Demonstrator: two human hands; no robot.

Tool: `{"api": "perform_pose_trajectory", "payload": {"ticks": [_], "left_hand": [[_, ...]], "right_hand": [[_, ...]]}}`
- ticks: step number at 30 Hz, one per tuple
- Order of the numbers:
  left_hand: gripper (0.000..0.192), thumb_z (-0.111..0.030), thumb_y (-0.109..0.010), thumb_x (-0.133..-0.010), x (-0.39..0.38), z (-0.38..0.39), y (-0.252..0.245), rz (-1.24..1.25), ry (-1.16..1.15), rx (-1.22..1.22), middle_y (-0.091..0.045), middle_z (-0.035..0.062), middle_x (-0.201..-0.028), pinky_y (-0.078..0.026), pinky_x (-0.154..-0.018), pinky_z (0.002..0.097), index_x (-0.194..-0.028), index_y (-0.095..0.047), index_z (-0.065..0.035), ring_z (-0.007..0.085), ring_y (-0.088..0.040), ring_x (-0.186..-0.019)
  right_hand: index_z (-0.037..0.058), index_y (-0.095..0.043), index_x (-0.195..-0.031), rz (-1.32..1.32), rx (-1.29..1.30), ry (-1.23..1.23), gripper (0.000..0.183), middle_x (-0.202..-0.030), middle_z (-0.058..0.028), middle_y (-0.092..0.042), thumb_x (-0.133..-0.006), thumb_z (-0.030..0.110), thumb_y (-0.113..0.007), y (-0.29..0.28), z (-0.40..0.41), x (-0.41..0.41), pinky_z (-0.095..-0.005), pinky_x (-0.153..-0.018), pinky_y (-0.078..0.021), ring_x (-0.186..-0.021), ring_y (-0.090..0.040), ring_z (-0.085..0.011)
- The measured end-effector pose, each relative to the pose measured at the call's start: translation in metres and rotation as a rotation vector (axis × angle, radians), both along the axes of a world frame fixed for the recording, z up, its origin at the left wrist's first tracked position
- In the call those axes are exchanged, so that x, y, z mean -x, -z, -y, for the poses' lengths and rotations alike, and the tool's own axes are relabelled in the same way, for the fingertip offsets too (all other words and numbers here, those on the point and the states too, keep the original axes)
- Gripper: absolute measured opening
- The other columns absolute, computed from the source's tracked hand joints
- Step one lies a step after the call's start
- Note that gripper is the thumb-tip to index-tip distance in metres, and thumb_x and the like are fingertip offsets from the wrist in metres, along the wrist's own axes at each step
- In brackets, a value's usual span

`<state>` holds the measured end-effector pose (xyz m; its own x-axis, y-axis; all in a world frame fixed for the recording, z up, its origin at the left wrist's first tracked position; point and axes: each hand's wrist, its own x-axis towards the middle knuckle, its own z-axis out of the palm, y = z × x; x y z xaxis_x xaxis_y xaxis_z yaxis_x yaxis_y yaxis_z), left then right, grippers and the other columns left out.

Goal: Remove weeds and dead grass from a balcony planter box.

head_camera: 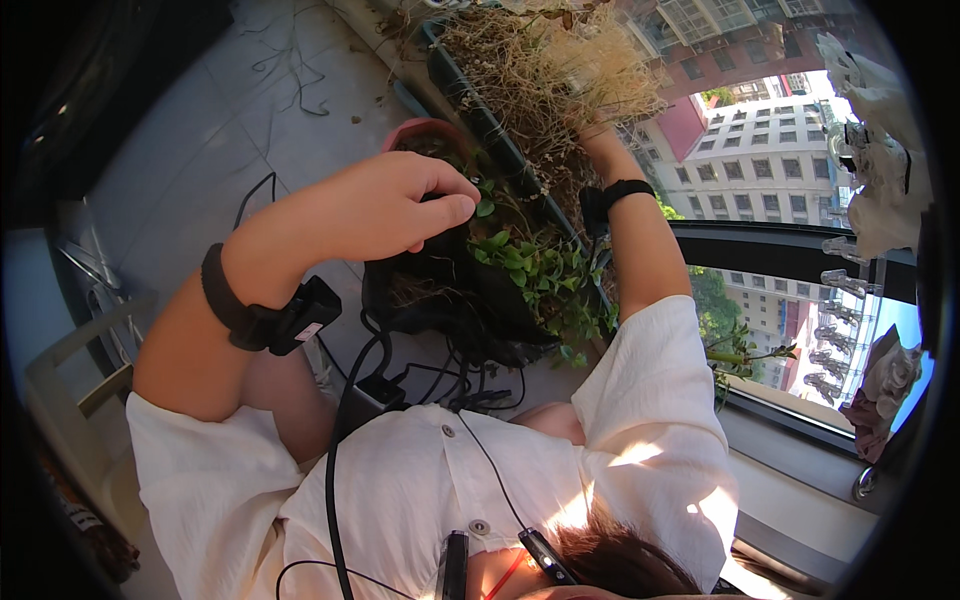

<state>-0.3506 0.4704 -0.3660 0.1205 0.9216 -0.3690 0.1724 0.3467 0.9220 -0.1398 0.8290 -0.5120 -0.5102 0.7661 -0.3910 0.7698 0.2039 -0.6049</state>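
Note:
My left hand (424, 202) reaches across from the left, its thumb and fingers pinched together on the upper edge of a black plastic bag (450, 315). Some dry stems (424, 291) lie in the bag's mouth. My right hand (594, 133) is sunk in a pale tangle of dried plant stems (600, 67) over a long dark green planter trough (491, 120). Those stems cover its fingers, so its grip is hidden. Leafy green plants (517, 259) grow between the bag and the trough.
A reddish plant pot (420, 131) stands beyond my left hand. Black cables (465, 386) and a black box (379, 394) lie near my knees. Loose dry stems (296, 71) are scattered on the tiled floor (187, 150). At right are a window frame (795, 251) and hanging clear clips (836, 315).

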Motion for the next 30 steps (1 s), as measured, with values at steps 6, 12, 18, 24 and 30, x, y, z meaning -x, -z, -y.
{"api": "perform_pose_trajectory", "payload": {"ticks": [6,12,18,24,30], "left_hand": [[0.035,-0.025,-0.051,-0.093,0.002,-0.004,0.003,0.012,0.004,-0.003,-0.060,0.0025,-0.093,-0.047,-0.062,0.0239,-0.116,-0.058,-0.0005,0.0083,-0.052,-0.070],[0.034,-0.025,-0.051,-0.093,0.003,-0.001,0.001,-0.001,-0.010,-0.019,-0.060,0.0025,-0.093,-0.047,-0.062,0.0239,-0.116,-0.058,-0.0009,0.0086,-0.052,-0.070],[0.034,-0.025,-0.051,-0.093,0.000,-0.001,0.002,-0.014,-0.004,0.001,-0.061,0.0028,-0.095,-0.047,-0.061,0.0237,-0.116,-0.058,-0.0015,0.0087,-0.053,-0.069],[0.034,-0.026,-0.051,-0.092,-0.007,-0.006,0.003,-0.022,0.018,0.002,-0.061,0.0032,-0.095,-0.047,-0.061,0.0237,-0.116,-0.059,-0.0017,0.0090,-0.053,-0.067],[0.034,-0.026,-0.052,-0.092,-0.007,-0.003,-0.001,-0.015,0.010,0.000,-0.061,0.0034,-0.095,-0.047,-0.062,0.0241,-0.116,-0.059,-0.0017,0.0092,-0.053,-0.068]], "right_hand": [[0.0071,-0.043,-0.125,0.079,-0.228,-0.147,0.049,-0.124,-0.0100,-0.049,-0.085,0.032,-0.056,0.024,-0.011,-0.004,-0.0354,-0.095,-0.0363,-0.112,-0.045,-0.0230],[0.0060,-0.056,-0.107,-0.106,-0.191,0.209,0.027,-0.111,-0.0055,-0.054,-0.087,0.023,-0.051,0.013,0.017,-0.010,-0.0350,-0.090,-0.0384,-0.101,-0.048,-0.0180],[0.0023,-0.057,-0.110,-0.467,0.218,0.421,0.031,-0.108,-0.0083,-0.057,-0.089,0.024,-0.049,-0.012,0.044,-0.029,-0.0309,-0.086,-0.0400,-0.098,-0.050,-0.0184],[-0.0036,-0.054,-0.113,-0.226,-0.215,0.064,0.040,-0.105,-0.0159,-0.059,-0.089,0.029,-0.054,-0.013,0.056,-0.014,-0.0351,-0.082,-0.0434,-0.092,-0.053,-0.0251],[-0.0037,-0.052,-0.115,0.340,-0.674,-0.368,0.042,-0.110,-0.0223,-0.057,-0.087,0.027,-0.057,0.032,0.009,0.014,-0.0355,-0.085,-0.0446,-0.100,-0.055,-0.0333]]}}
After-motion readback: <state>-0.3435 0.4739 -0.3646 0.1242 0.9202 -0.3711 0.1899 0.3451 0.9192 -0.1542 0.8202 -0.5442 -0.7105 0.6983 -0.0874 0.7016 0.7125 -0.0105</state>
